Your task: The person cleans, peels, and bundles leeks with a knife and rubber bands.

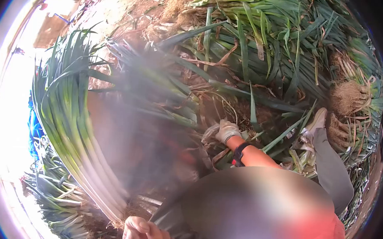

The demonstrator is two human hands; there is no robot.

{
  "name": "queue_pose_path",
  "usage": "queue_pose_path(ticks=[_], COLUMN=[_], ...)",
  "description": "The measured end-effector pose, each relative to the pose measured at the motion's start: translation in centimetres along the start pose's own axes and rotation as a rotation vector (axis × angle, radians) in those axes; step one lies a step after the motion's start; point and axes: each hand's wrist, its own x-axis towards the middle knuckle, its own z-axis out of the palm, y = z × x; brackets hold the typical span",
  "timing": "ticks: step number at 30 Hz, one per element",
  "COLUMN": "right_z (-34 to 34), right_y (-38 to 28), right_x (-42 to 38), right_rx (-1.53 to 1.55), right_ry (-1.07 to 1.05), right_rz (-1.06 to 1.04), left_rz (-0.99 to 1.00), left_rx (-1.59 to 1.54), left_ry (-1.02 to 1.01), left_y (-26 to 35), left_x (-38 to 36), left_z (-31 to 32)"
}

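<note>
My right hand (228,132), in a pale glove with a dark strap at its wrist, reaches into the leek pile. Its fingers are closed on dry leek leaves (209,136), amid brown withered scraps. At the bottom edge is my left hand (149,232), bare, with its fingers curled; what they hold, if anything, is hidden. Just beside it are the root ends of a long bunch of leeks (85,153), white stalks low and green leaves fanning up to the left. A hazy smear covers the leeks (159,79) between the hands.
A large heap of leeks (267,50) fills the back right, with bundled roots (350,96) at its right side. More leeks (64,203) lie at lower left. A grey-trousered leg (332,168) and shoe (317,120) are at right. A blurred oval covers the lower middle.
</note>
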Motion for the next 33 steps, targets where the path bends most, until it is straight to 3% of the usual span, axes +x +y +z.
queue_pose_path(ticks=[2,5,7,8,9,10,11,12,14,15,16,17,19,21,24,26,27,29,31,32,33], right_z=[-2.0,-10.2,-10.3,-10.7,-11.2,-11.7,-11.5,-6.6,-6.9,-8.3,-9.9,-10.6,-12.3,-13.3,-14.3,-13.8,-12.9,-13.0,-10.8,-9.3,-6.8], right_y=[0.6,-1.0,1.9,3.3,4.6,5.9,8.1,12.0,11.0,10.4,9.5,10.2,11.0,11.7,12.8,13.7,14.0,13.0,12.5,13.0,13.5], right_x=[0.6,-4.3,-5.9,-7.8,-9.9,-12.0,-13.8,-12.3,-16.7,-19.2,-21.8,-23.6,-27.5,-31.3,-36.1,-38.8,-39.3,-41.0,-41.0,-40.0,-38.7], right_rx=[0.08,0.201,0.685,1.086,1.403,1.712,1.923,1.39,1.102,1.141,1.464,1.482,1.427,1.427,1.436,0.719,0.537,0.453,0.553,0.493,0.492], right_ry=[-0.221,-0.346,-0.356,-0.397,-0.511,-0.635,-0.847,-0.562,-0.31,-0.265,-0.401,-0.427,-0.459,-0.379,-0.306,0.087,0.297,0.457,0.438,0.501,0.691], right_rz=[-0.04,-0.139,-0.176,-0.223,-0.192,-0.131,0.022,-0.106,-0.116,-0.224,0.021,0.05,-0.236,-0.22,-0.201,-0.391,-0.58,-0.542,-0.402,-0.509,-0.418], left_rz=[0.001,-0.006,0.0,-0.014,-0.03,-0.053,-0.045,-0.045,-0.043,-0.037,-0.034,-0.049,-0.009,-0.052,-0.158,-0.079,-0.091,0.046,0.073,0.102,0.091], left_rx=[0.007,0.016,0.011,-0.005,-0.021,-0.021,-0.024,0.004,0.036,0.132,0.222,0.206,0.428,0.672,0.762,0.625,0.625,0.638,0.61,0.589,0.591], left_ry=[0.001,0.005,0.002,0.034,0.063,-0.033,-0.052,-0.089,-0.146,-0.074,0.013,0.036,0.178,0.215,0.181,0.023,0.044,0.021,0.087,0.16,0.16], left_y=[0.0,0.0,-0.1,-0.2,-0.4,-0.5,-0.9,-1.3,-2.6,-3.3,-4.2,-5.3,-7.9,-9.9,-11.3,-11.9,-12.3,-14.4,-16.3,-17.2,-17.7], left_x=[0.1,0.0,0.0,0.0,0.0,0.1,0.5,0.8,1.5,2.0,2.4,3.2,5.5,7.0,7.8,8.2,9.5,11.3,12.5,12.8,12.3], left_z=[0.0,-0.1,0.0,0.2,0.3,-0.1,-0.3,-0.4,0.5,1.3,1.8,1.5,0.9,1.1,2.5,3.4,3.0,1.5,0.9,0.4,0.4])
